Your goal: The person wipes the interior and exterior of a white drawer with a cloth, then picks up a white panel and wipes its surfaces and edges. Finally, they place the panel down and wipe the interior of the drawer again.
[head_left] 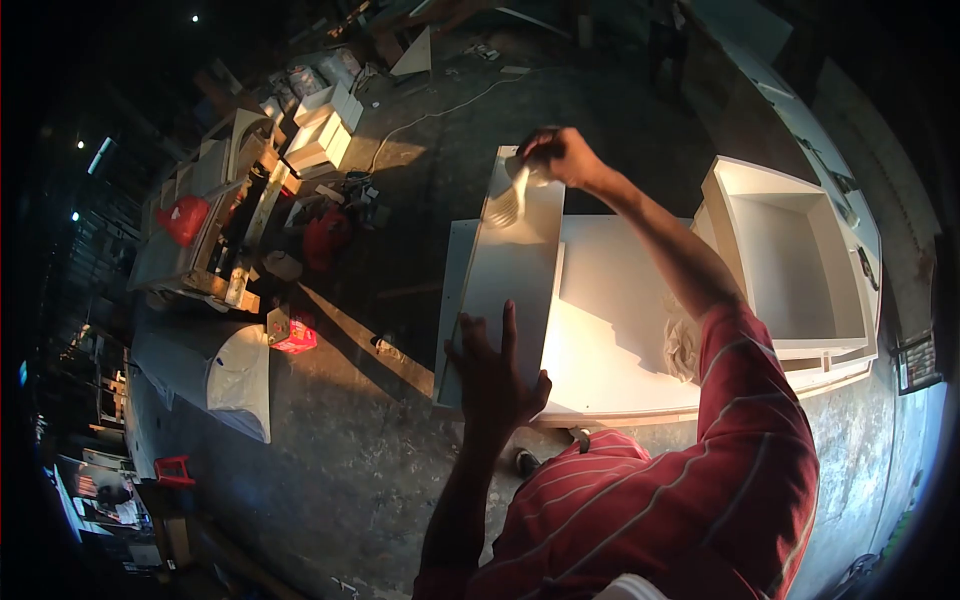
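A long, narrow white board [512,270] lies lengthwise over a larger white panel [610,300]. My left hand [497,375] rests on the near part of the board with its fingers spread. At the far end, my right hand [562,158] is closed on a pale object [516,195] that looks like a cloth or a brush; motion blur hides its exact form. This object is over the board's surface, near its far left edge. A crumpled beige cloth or paper [682,345] lies on the larger panel, near my right forearm.
An open white box-like cabinet [790,262] stands on the right. Two pale drawer boxes [323,140] sit on the floor at the far left, near a wooden workbench [245,240] with a red item [183,219]. A red package [293,337] and red stool [174,471] are further left.
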Available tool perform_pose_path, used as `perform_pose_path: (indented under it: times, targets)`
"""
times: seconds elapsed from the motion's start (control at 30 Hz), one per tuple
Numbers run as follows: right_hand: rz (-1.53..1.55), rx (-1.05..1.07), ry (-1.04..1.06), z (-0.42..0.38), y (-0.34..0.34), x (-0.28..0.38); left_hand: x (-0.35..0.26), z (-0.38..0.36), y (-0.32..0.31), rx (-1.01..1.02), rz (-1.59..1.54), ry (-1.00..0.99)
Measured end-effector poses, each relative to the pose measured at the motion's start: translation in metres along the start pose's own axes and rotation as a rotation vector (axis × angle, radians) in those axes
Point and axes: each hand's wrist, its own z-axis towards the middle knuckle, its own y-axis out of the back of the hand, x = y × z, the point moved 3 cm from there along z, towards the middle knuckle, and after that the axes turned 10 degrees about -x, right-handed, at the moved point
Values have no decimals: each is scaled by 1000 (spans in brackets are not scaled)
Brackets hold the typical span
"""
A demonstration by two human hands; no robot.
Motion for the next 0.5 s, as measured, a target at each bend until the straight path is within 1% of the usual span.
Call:
perform_pose_path:
  times: [0.07,0.1,0.13,0.2,0.23,0.27,0.3,0.33,0.37,0.4,0.47,0.5]
  targets:
    - [305,15,-229,17,15,3,0,0,3,-4,-13,2]
    - [178,-50,-97,20,15,15,-1,1,3,-1,-30,2]
    - [9,-107,184,21,12,15,-2,2,2,-5,-37,1]
    - [-263,0,179,11,-15,-26,-1,0,1,-6,-37,-5]
    - [-773,207,170,-3,-38,-72,-2,0,0,-7,-43,-10]
    - [-954,117,403,-31,-75,-124,-2,-1,0,-19,-25,-8]
    - [-976,310,166,-54,-82,-18,-2,-1,-1,-27,-8,-5]
    - [-954,338,388,-76,-95,20,-2,0,-1,-29,-10,-2]
    - [-919,365,605,-95,-106,42,-2,-2,0,-22,-17,5]
    - [-720,355,663,-106,-107,54,-1,-1,1,-23,-22,9]
    - [-572,414,715,-108,-93,65,-1,-1,0,-33,-10,7]
    - [-573,412,717,-104,-93,42,-1,-1,0,-37,-1,2]
